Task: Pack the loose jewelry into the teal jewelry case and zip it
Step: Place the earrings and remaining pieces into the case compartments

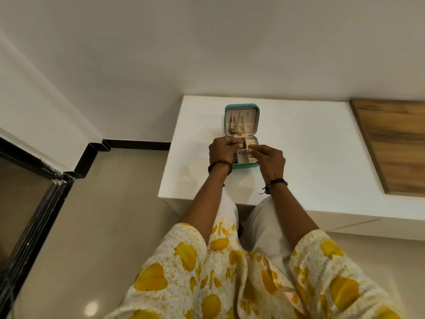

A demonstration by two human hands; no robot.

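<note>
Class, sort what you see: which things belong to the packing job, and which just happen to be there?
Job: teal case, open; necklaces in its lid; small gold piece at the right hand; left hand.

Not the job: white table; wooden board.

No writing, label, brand, number or sign can be read anywhere in this view. The teal case [242, 134] lies open on the white worktop [299, 143] and shows no logo or lettering on its rim or lining (it is small in the frame, so fine print would not be legible). The wooden board [395, 143] carries only grain.
</note>
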